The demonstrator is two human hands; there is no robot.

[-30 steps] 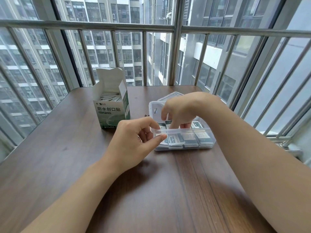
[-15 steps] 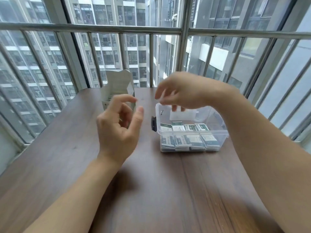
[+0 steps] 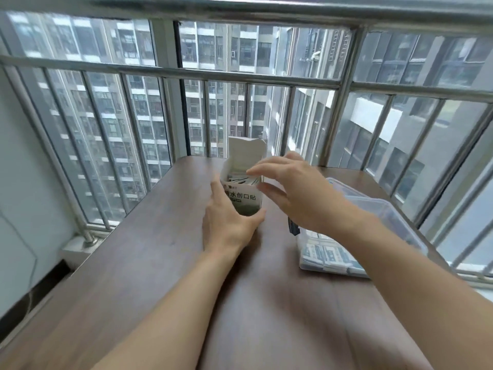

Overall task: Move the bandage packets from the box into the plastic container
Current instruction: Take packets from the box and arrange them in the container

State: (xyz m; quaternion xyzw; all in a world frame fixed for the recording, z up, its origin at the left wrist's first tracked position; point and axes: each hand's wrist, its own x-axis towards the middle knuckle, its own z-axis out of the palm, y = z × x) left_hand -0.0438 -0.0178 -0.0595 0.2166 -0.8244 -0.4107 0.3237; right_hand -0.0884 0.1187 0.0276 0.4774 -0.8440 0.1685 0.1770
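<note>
A brown wooden surface [image 3: 149,263] fills the lower half of the frame, and behind it a metal railing [image 3: 170,73] crosses the upper part. At the right of the frame a clear plastic container [image 3: 384,209] is placed on the surface, and bandage packets [image 3: 328,256] are seen lying in rows at its bottom. In the centre a white and green box [image 3: 244,193] stands upright with its top flap raised, and more packets [image 3: 240,178] are visible inside the opening.

The left hand [image 3: 229,222] is laid against the lower front of the box, with the fingers and thumb curved around it, so the box seems to be held steady. The right hand [image 3: 290,190] hovers just above the opening, with the fingers spread wide, and nothing is held in it.

The step in hand is judged to be the reach for a new packet. For the next move, the right fingers probably must be lowered into the narrow opening and closed on a packet edge, while the box is kept from tipping.
</note>
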